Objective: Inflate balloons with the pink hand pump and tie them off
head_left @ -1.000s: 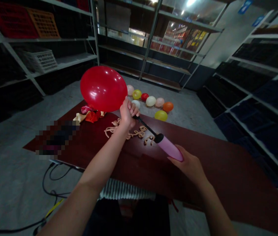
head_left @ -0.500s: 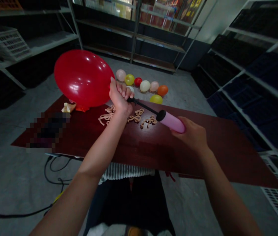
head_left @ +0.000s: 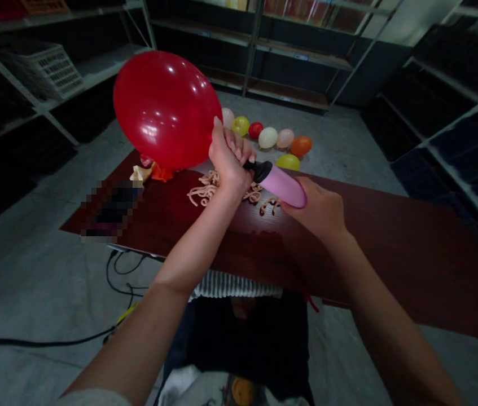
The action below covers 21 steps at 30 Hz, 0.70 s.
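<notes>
A big red balloon [head_left: 166, 110], tight with air, is at the upper left, above the table's far left part. My left hand [head_left: 232, 155] is closed at the balloon's neck and around the black end of a balloon pump; its fingers hide the nozzle. Wrapped round the pump's pink barrel [head_left: 283, 186] is my right hand [head_left: 321, 208]. The black collar of the barrel sits close to my left hand, with little of the rod showing. Tan twisted long balloons [head_left: 205, 189] lie on the table beneath my left hand.
On the dark red table [head_left: 369, 225] limp orange balloons [head_left: 163, 172] and a blurred-out dark object [head_left: 114, 211] lie at the left. Several small blown-up balloons [head_left: 268, 137] rest on the floor beyond. Shelves [head_left: 289, 51] surround the room; cables [head_left: 44, 341] run along the floor.
The pink barrel has slid up toward my left hand, so the long black rod seen before is nearly covered. The whole view has shifted, with things now further right and higher.
</notes>
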Each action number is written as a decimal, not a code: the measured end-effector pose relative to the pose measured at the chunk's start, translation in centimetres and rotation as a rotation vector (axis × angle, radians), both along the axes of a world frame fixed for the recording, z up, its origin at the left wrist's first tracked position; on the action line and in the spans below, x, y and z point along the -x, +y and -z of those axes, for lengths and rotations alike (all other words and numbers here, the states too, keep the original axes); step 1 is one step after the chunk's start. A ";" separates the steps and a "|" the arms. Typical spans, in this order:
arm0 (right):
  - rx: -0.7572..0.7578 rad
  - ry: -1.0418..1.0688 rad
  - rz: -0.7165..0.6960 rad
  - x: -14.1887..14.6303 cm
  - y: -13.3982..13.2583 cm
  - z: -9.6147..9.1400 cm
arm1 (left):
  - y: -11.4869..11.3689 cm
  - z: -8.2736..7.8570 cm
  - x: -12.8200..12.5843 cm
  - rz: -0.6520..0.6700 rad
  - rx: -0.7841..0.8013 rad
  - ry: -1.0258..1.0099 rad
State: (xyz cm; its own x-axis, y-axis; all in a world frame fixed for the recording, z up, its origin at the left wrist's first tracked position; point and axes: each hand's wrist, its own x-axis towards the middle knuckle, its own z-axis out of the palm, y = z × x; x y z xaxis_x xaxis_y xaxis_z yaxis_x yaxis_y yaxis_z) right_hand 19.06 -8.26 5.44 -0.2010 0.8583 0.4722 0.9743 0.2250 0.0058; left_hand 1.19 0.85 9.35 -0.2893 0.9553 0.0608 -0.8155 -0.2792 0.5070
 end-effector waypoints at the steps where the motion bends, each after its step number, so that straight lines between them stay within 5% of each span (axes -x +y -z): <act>1: -0.003 0.000 -0.004 -0.1 -0.1 0.1 | 0.0 0.0 0.0 -0.002 0.004 0.007; 10: 0.028 -0.030 0.011 -2.1 -1.3 1.0 | -0.5 -0.5 -0.1 0.028 -0.012 -0.026; 21: 0.006 -0.059 0.034 -10.7 -5.4 3.3 | 0.0 0.0 0.3 0.030 0.006 -0.002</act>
